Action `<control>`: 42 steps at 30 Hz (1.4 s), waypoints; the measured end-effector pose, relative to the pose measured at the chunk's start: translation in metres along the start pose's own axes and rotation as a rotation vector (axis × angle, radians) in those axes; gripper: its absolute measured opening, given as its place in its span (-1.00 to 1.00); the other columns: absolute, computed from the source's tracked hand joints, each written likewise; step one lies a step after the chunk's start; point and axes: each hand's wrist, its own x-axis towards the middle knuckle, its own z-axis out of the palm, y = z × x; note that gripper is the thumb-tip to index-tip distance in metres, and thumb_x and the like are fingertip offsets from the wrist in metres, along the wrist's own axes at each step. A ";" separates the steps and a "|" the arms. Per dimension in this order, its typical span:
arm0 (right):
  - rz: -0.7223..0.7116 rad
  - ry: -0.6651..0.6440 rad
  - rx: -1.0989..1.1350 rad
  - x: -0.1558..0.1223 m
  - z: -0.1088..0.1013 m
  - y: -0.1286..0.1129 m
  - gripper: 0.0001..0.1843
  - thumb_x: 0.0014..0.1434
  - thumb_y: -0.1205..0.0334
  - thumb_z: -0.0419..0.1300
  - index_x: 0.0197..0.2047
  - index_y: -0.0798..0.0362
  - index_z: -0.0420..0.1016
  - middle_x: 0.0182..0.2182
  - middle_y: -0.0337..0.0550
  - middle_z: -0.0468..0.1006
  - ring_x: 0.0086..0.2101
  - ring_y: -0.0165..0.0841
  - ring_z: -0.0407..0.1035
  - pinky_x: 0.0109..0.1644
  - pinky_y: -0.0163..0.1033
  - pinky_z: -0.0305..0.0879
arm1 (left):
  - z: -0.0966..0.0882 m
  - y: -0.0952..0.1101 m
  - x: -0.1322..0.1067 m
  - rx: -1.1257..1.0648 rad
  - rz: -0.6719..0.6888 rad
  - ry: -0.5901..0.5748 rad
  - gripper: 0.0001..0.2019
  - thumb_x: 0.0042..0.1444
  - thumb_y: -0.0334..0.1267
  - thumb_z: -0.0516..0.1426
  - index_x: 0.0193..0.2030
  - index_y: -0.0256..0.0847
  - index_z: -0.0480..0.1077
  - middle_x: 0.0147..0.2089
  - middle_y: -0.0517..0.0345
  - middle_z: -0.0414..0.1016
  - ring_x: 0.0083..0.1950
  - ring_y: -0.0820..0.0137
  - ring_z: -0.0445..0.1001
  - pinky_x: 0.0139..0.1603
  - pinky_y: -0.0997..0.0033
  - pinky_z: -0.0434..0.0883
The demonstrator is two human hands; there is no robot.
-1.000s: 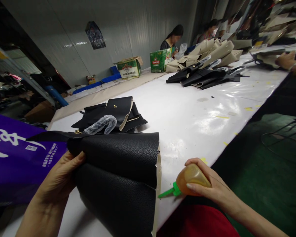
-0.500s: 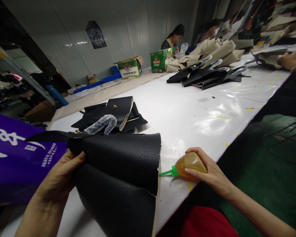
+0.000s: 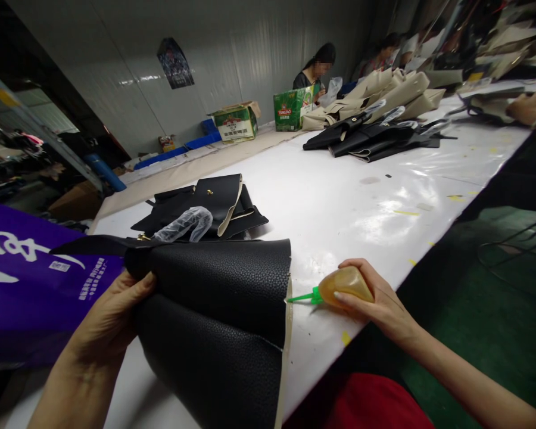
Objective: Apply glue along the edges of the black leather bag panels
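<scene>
My left hand grips a black pebbled-leather bag piece from its left side, thumb on top and the other fingers hidden beneath. The piece is held up over the white table, its pale raw edge facing right. In my right hand is a squeeze bottle of amber liquid, lying almost level. Its thin green nozzle points left, and the tip meets the pale edge of the leather. Just beyond lies another black bag piece with a gold clasp and a plastic-wrapped handle.
A purple printed bag stands at the left. Further along the table are piled black bag pieces and beige ones. Green cartons stand by the wall. A co-worker sits behind them; another person's hands work at far right.
The bottle in my right hand has moved slightly upward in view, its nozzle tip sliding up along the leather's pale edge. My left hand keeps its hold, nearly still.
</scene>
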 end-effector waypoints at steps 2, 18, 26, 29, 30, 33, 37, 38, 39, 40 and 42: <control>0.027 -0.064 0.011 -0.010 0.000 -0.004 -0.50 0.10 -0.11 0.28 -0.01 -0.09 0.21 -0.30 -0.28 0.42 -0.30 -0.26 0.36 -0.22 -0.22 0.28 | 0.001 0.000 -0.002 -0.004 0.003 -0.017 -0.58 -0.33 -0.19 0.47 -0.24 -0.20 0.61 -0.26 -0.09 0.64 -0.32 0.11 0.62 -0.29 0.27 0.58; 0.111 -0.063 0.047 -0.054 0.016 -0.013 -0.50 0.08 -0.12 0.27 -0.02 -0.11 0.22 -0.32 -0.28 0.45 -0.33 -0.25 0.37 -0.26 -0.23 0.31 | -0.009 -0.023 -0.017 -0.113 0.074 0.072 -0.51 -0.33 -0.26 0.47 -0.14 -0.03 0.60 -0.20 0.22 0.66 -0.31 0.36 0.62 -0.24 0.60 0.53; 0.118 -0.124 0.050 -0.069 0.018 -0.015 -0.50 0.06 -0.11 0.28 -0.01 -0.11 0.26 -0.26 -0.23 0.46 -0.29 -0.21 0.40 -0.23 -0.20 0.34 | -0.024 -0.047 -0.034 -0.119 0.047 0.177 -0.53 -0.38 -0.18 0.48 -0.20 0.16 0.60 -0.25 0.36 0.65 -0.30 0.41 0.62 -0.17 0.67 0.49; 0.105 -0.023 0.021 -0.066 0.017 -0.015 -0.50 0.08 -0.12 0.28 -0.01 -0.12 0.25 -0.26 -0.25 0.44 -0.28 -0.23 0.38 -0.22 -0.22 0.33 | -0.031 -0.052 -0.038 -0.120 0.022 0.172 -0.50 -0.34 -0.19 0.47 -0.15 0.20 0.58 -0.26 0.38 0.65 -0.29 0.40 0.62 -0.14 0.65 0.49; 0.096 0.012 0.005 -0.064 0.016 -0.015 -0.51 0.09 -0.12 0.27 -0.01 -0.12 0.24 -0.27 -0.27 0.43 -0.29 -0.24 0.37 -0.23 -0.23 0.32 | -0.034 -0.053 -0.039 -0.120 0.013 0.175 -0.49 -0.35 -0.19 0.47 -0.14 0.20 0.58 -0.27 0.38 0.65 -0.29 0.39 0.62 -0.14 0.63 0.49; 0.073 0.049 -0.012 -0.059 0.016 -0.016 -0.51 0.11 -0.12 0.27 0.00 -0.13 0.22 -0.29 -0.28 0.42 -0.32 -0.27 0.35 -0.25 -0.25 0.30 | -0.042 -0.053 -0.041 -0.112 0.007 0.185 -0.50 -0.34 -0.19 0.47 -0.14 0.18 0.58 -0.25 0.38 0.65 -0.29 0.39 0.62 -0.16 0.62 0.51; 0.076 0.082 -0.011 -0.055 0.019 -0.017 -0.49 0.11 -0.12 0.27 0.01 -0.12 0.21 -0.28 -0.27 0.43 -0.32 -0.26 0.35 -0.25 -0.24 0.31 | -0.050 -0.050 -0.038 -0.099 0.030 0.157 -0.55 -0.24 -0.22 0.44 -0.12 0.19 0.57 -0.21 0.40 0.65 -0.25 0.41 0.62 -0.14 0.63 0.50; 0.078 0.094 -0.011 -0.055 0.020 -0.017 -0.49 0.10 -0.13 0.27 0.02 -0.12 0.21 -0.28 -0.27 0.43 -0.32 -0.26 0.35 -0.25 -0.24 0.31 | -0.051 -0.049 -0.037 -0.100 0.033 0.150 -0.55 -0.23 -0.23 0.44 -0.12 0.19 0.57 -0.20 0.39 0.65 -0.24 0.41 0.62 -0.15 0.62 0.51; 0.082 0.102 -0.013 -0.054 0.021 -0.017 -0.48 0.10 -0.13 0.27 0.02 -0.12 0.21 -0.29 -0.27 0.43 -0.32 -0.26 0.35 -0.25 -0.24 0.31 | -0.051 -0.048 -0.036 -0.103 0.034 0.145 -0.54 -0.24 -0.23 0.44 -0.12 0.17 0.58 -0.20 0.37 0.65 -0.25 0.40 0.62 -0.16 0.61 0.51; 0.087 0.106 -0.015 -0.054 0.021 -0.017 -0.48 0.10 -0.13 0.27 0.01 -0.12 0.21 -0.29 -0.28 0.43 -0.33 -0.25 0.35 -0.26 -0.24 0.31 | -0.051 -0.047 -0.036 -0.106 0.032 0.139 -0.54 -0.26 -0.23 0.45 -0.12 0.16 0.58 -0.19 0.35 0.65 -0.25 0.40 0.62 -0.18 0.61 0.52; 0.100 0.098 -0.022 -0.057 0.022 -0.018 -0.50 0.10 -0.13 0.27 0.00 -0.12 0.22 -0.30 -0.28 0.43 -0.33 -0.25 0.35 -0.26 -0.23 0.30 | -0.049 -0.047 -0.035 -0.112 0.025 0.125 -0.53 -0.28 -0.24 0.45 -0.13 0.16 0.58 -0.19 0.32 0.65 -0.26 0.39 0.62 -0.20 0.61 0.52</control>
